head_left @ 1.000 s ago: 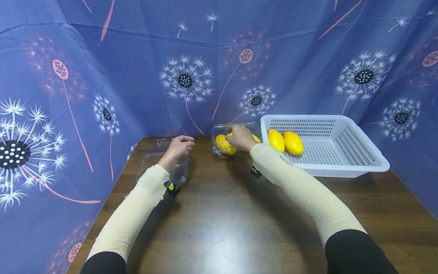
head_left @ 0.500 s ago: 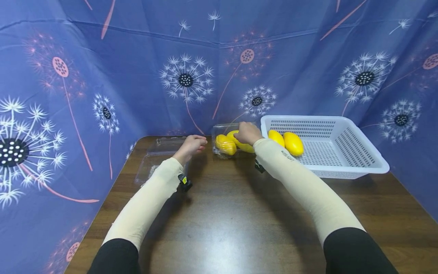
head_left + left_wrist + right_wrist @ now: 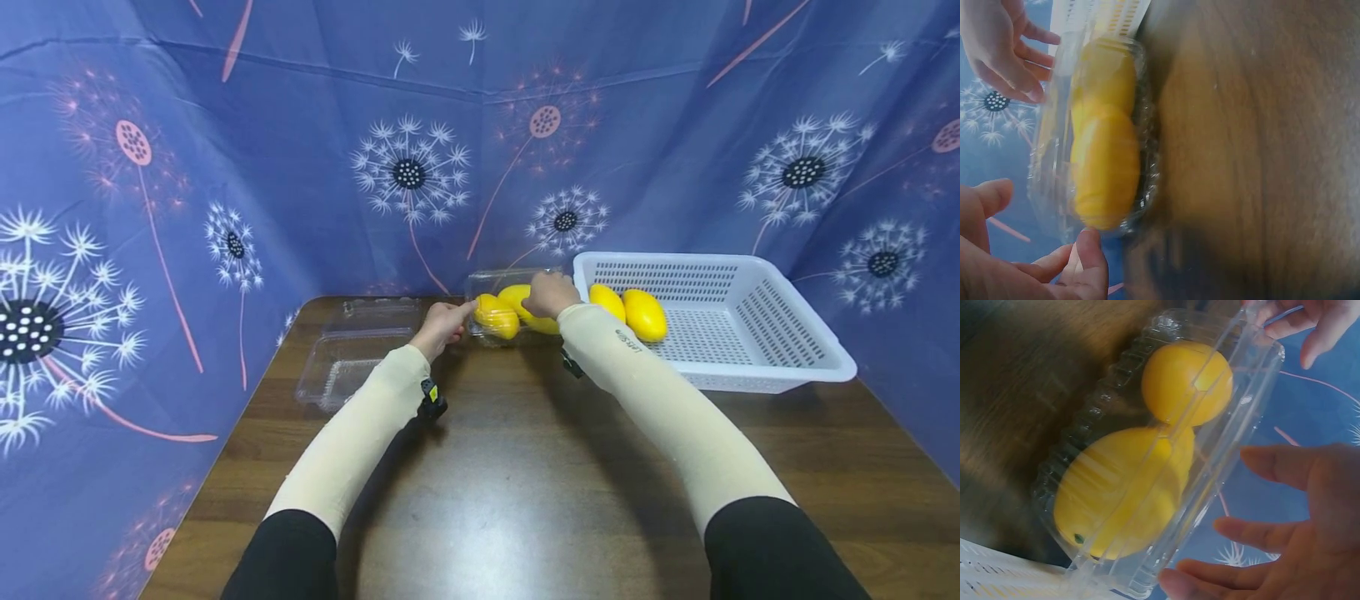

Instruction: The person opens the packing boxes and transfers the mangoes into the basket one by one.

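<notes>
A clear plastic clamshell box (image 3: 487, 282) holds yellow mangoes (image 3: 1119, 494) at the back of the table, its see-through lid over them. My left hand (image 3: 444, 327) reaches the box's left end; in the left wrist view its fingertips (image 3: 1090, 240) are right at that end, thumb apart. My right hand (image 3: 551, 294) is at the box's right part. The right wrist view shows its fingers spread beside the lid's edge, holding nothing. A second clear clamshell box (image 3: 318, 371) lies open, left of my left hand, with no fruit in it.
A white slotted plastic basket (image 3: 813, 367) stands close on the right, with two mangoes (image 3: 645, 315) at its left end. Behind the table (image 3: 480, 467) hangs a blue cloth (image 3: 315, 167) with a dandelion print.
My left hand has moved right, from over the second box to the filled box's left end. My right hand has shifted slightly right, uncovering more of the mangoes.
</notes>
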The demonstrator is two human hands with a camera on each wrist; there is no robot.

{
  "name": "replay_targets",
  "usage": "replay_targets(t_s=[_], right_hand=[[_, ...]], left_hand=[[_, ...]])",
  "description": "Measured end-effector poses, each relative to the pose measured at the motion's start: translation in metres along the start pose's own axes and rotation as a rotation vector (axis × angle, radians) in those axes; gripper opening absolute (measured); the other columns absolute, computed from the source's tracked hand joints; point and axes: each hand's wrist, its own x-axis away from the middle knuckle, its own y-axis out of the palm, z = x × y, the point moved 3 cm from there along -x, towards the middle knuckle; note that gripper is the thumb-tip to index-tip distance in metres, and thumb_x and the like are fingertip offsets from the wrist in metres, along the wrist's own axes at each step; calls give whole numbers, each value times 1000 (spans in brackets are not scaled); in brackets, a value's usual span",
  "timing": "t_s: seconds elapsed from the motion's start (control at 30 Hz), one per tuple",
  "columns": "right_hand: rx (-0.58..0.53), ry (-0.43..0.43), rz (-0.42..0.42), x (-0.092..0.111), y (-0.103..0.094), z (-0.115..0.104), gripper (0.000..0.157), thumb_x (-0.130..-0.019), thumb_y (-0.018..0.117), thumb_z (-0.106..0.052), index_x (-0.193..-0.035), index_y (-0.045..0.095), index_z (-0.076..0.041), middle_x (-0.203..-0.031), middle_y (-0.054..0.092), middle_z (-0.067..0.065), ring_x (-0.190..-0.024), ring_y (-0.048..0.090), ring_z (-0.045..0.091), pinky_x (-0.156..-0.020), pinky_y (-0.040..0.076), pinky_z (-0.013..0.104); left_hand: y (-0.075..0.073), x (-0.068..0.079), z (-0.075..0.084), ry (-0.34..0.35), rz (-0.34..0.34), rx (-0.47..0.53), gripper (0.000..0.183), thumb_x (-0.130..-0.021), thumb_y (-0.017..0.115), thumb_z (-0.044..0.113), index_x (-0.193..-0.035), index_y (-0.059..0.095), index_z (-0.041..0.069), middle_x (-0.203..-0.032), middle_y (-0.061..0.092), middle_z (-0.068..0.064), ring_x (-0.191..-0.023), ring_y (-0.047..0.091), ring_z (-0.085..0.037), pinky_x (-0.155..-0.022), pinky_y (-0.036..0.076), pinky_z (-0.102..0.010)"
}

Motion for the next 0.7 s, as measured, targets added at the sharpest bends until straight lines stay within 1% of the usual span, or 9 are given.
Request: replay_targets(t_s=[0.13, 0.23, 0.3, 0.33, 0.37, 0.47, 0.53, 0.63, 0.7], right_hand=[[1, 10, -4, 1, 4, 2, 49, -96, 53, -31, -129, 52, 5, -138, 48, 30, -129, 42, 48, -110, 37, 56], [15, -2, 11, 1, 4, 1, 35, -95, 54, -31, -108, 59, 1, -115, 60, 23, -112, 54, 42, -102, 45, 51], [20, -16, 16, 1, 4, -1, 29, -95, 55, -31, -92, 58, -3, -101, 61, 18, -102, 57, 38, -97, 47, 49], [21, -19, 12, 0, 4, -2, 28, -95, 55, -32, -89, 56, -4, -98, 61, 17, -99, 57, 37, -96, 47, 48], [22, -24, 5, 0, 4, -3, 28, -95, 55, -32, -86, 55, -6, -98, 61, 17, -100, 57, 37, -97, 47, 48], [12, -22, 0, 0, 2, -3, 26, -95, 55, -32, -87, 55, -6, -114, 62, 20, -113, 54, 43, -103, 43, 52], [-4, -14, 3, -1, 2, -1, 26, -95, 54, -31, -88, 55, -6, -120, 61, 22, -115, 53, 43, -100, 45, 51], [-32, -10, 43, -2, 1, 2, 26, -95, 54, -29, -81, 53, -8, -111, 62, 20, -101, 58, 38, -84, 51, 46], [-54, -16, 74, -2, 1, 3, 28, -95, 54, -28, -74, 50, -9, -101, 61, 17, -89, 57, 33, -73, 50, 41]], left_hand=[[7, -3, -4, 2, 25, 10, 61, -91, 62, 47, -131, 56, 1, -93, 53, -2, -75, 53, -14, -98, 50, -43], [11, -5, -4, 13, 40, 20, 59, -90, 65, 47, -126, 59, 0, -86, 52, -1, -69, 51, -11, -95, 51, -43], [12, -7, -4, 17, 57, 17, 56, -89, 66, 46, -121, 62, 0, -84, 52, -1, -67, 50, -10, -93, 52, -42], [13, -7, -4, 15, 65, 19, 54, -89, 67, 45, -119, 63, 0, -82, 52, -2, -67, 50, -11, -93, 52, -42], [14, -7, -4, 14, 77, 20, 52, -88, 68, 43, -117, 64, 0, -81, 52, -1, -68, 50, -13, -92, 53, -42], [16, -8, -3, 6, 110, 27, 47, -88, 69, 38, -114, 66, 0, -79, 51, 1, -73, 53, -17, -90, 54, -41], [17, -8, -3, 0, 123, 37, 45, -87, 70, 36, -113, 66, -1, -78, 50, 2, -75, 54, -18, -89, 54, -40], [19, -8, -4, -11, 125, 56, 42, -88, 69, 34, -111, 65, 0, -72, 48, 3, -68, 54, -15, -85, 57, -35], [19, -7, -5, -21, 132, 74, 40, -87, 70, 32, -110, 64, 0, -70, 46, 2, -61, 52, -12, -80, 58, -31]])
